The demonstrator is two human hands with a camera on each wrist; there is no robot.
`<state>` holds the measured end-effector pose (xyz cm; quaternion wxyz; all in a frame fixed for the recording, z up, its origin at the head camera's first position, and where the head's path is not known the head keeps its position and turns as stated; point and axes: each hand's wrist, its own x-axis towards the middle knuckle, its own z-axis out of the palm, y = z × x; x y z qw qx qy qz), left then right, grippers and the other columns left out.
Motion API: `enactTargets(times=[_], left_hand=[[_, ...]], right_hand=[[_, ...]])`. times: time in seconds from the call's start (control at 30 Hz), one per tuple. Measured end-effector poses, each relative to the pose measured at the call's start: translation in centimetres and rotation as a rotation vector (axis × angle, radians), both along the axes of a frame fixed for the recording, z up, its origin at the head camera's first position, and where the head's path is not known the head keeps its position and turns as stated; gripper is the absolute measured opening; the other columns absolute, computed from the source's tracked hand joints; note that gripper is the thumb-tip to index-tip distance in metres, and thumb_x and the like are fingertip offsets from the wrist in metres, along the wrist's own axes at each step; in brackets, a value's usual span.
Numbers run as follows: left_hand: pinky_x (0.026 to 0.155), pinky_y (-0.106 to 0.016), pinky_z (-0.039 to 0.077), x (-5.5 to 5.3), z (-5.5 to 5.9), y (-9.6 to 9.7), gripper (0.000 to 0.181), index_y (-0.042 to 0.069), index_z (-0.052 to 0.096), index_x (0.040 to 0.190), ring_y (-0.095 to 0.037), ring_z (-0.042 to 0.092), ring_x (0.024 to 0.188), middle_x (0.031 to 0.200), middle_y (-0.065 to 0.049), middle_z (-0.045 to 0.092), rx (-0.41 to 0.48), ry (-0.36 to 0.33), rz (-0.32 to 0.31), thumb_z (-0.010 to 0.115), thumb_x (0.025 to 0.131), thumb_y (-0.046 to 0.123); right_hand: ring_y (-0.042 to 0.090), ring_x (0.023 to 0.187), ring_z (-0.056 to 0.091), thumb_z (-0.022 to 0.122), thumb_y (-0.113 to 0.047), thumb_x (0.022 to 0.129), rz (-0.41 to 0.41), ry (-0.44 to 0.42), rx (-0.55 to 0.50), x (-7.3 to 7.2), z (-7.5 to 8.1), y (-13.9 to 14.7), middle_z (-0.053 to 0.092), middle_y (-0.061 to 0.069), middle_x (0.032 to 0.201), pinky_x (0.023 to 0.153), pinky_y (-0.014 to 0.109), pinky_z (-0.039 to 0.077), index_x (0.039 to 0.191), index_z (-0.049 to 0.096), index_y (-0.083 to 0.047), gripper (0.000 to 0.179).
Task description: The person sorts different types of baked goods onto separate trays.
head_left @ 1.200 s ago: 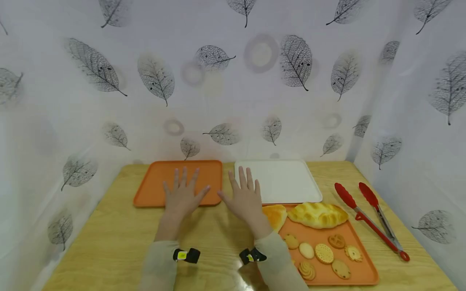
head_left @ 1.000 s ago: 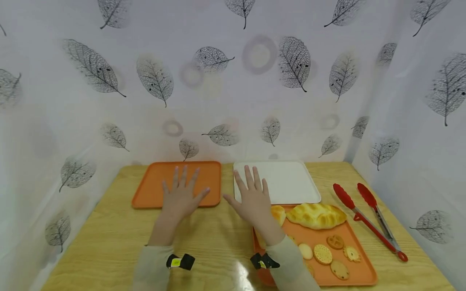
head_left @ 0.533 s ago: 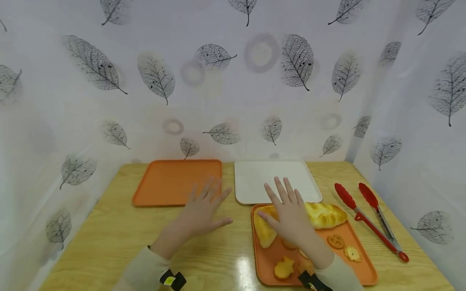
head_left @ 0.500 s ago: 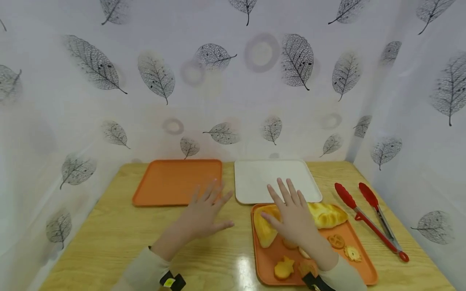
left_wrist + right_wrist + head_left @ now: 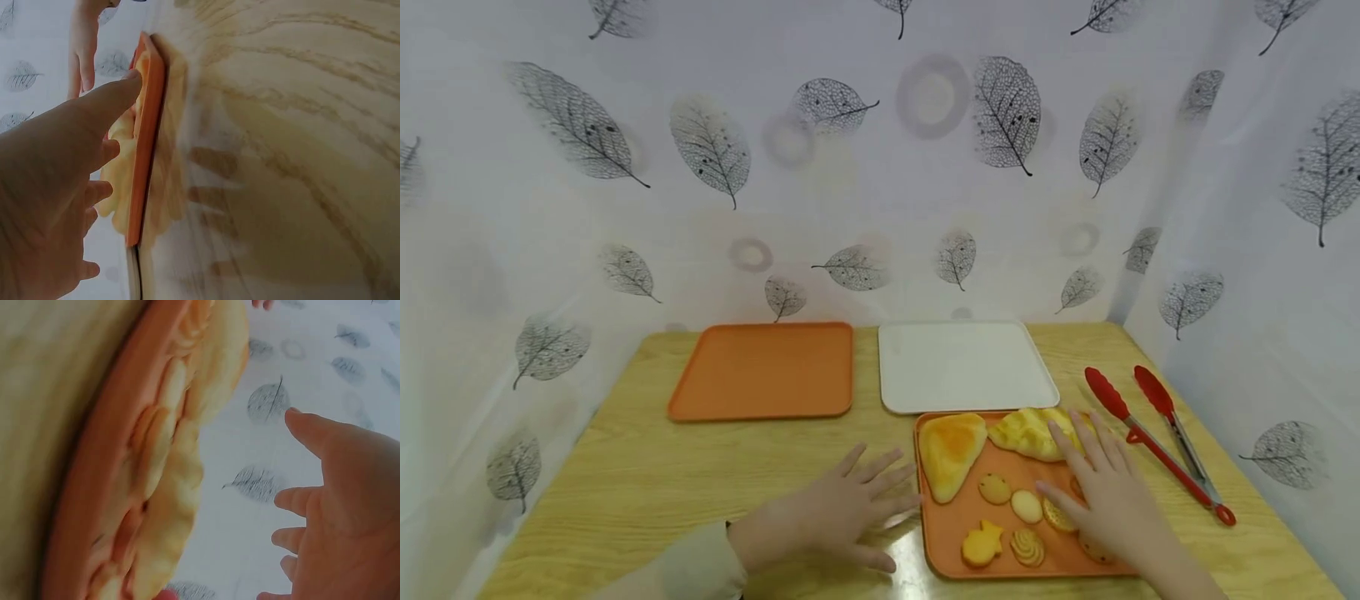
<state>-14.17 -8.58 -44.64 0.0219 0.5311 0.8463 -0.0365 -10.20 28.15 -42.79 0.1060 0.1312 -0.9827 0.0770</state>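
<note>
My left hand [image 5: 853, 508], fingers spread, hovers over the table beside the left rim of the near orange tray [image 5: 936, 550]. My right hand [image 5: 1105, 492] is above the right part of that tray with its fingers spread, hiding some cookies. In the right wrist view, a gap shows between the right hand [image 5: 350, 506] and the food. The tray bears a triangular bread [image 5: 951, 454], a long bread loaf [image 5: 1030, 432], a fish-shaped cookie [image 5: 982, 544], a swirl cookie [image 5: 1027, 547], a pale oval cookie [image 5: 1026, 506] and other cookies. Both hands hold nothing.
Behind stand a second orange tray [image 5: 763, 371] on the left and a white tray [image 5: 966, 367] on the right. Red-tipped tongs [image 5: 1172, 458] lie spread at the table's right side. A leaf-patterned curtain [image 5: 850, 200] encloses the back and sides.
Both hands have moved right and nearer to the body. The left hand has left the far orange tray, and the right has passed from the white tray to above the food tray.
</note>
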Motion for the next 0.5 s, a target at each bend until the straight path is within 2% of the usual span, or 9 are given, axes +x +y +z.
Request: enactTargets(times=[0.1, 0.2, 0.27, 0.37, 0.5], left_hand=[[0.117, -0.063, 0.021, 0.5, -0.2, 0.6, 0.080, 0.033, 0.012, 0.157, -0.028, 0.007, 0.154, 0.166, -0.003, 0.010, -0.051, -0.027, -0.065, 0.023, 0.090, 0.077], [0.117, -0.062, 0.022, 0.8, -0.2, 1.1, 0.079, 0.034, 0.013, 0.157, -0.025, 0.008, 0.154, 0.166, -0.001, 0.009, -0.076, -0.052, -0.102, 0.024, 0.091, 0.076], [0.117, -0.062, 0.022, 0.7, -0.2, 1.3, 0.079, 0.034, 0.012, 0.157, -0.024, 0.009, 0.154, 0.166, 0.001, 0.008, -0.095, -0.063, -0.111, 0.023, 0.091, 0.076], [0.118, -0.061, 0.022, 0.6, -0.1, 1.6, 0.079, 0.035, 0.012, 0.157, -0.023, 0.010, 0.154, 0.166, 0.002, 0.009, -0.104, -0.091, -0.110, 0.024, 0.090, 0.076], [0.118, -0.061, 0.023, 0.3, 0.2, 2.0, 0.078, 0.035, 0.014, 0.157, -0.023, 0.012, 0.153, 0.165, 0.002, 0.011, -0.115, -0.100, -0.120, 0.027, 0.091, 0.075]], right_hand=[[0.024, 0.151, -0.020, 0.062, -0.048, 0.091, -0.021, 0.042, 0.016, 1.2, -1.1, 2.1, 0.003, 0.014, 0.166, 0.117, 0.037, -0.025, 0.157, 0.022, -0.015, 0.084], [0.019, 0.150, -0.024, 0.061, -0.051, 0.091, -0.076, 0.021, 0.041, 2.2, -2.0, 3.9, 0.002, 0.015, 0.166, 0.115, 0.038, -0.028, 0.158, 0.016, -0.016, 0.088], [0.021, 0.150, -0.025, 0.058, -0.053, 0.092, -0.112, -0.030, 0.046, 2.7, -2.3, 5.0, 0.007, 0.018, 0.165, 0.117, 0.049, -0.024, 0.158, 0.014, -0.014, 0.088], [0.030, 0.150, -0.020, 0.053, -0.056, 0.094, -0.149, -0.142, 0.026, 3.1, -2.5, 6.3, 0.012, 0.022, 0.163, 0.117, 0.060, -0.016, 0.157, 0.014, -0.009, 0.088], [0.044, 0.150, -0.003, 0.053, -0.054, 0.095, -0.144, -0.248, -0.063, 3.3, -2.7, 7.9, 0.019, 0.027, 0.159, 0.117, 0.065, -0.008, 0.155, 0.020, -0.001, 0.086]])
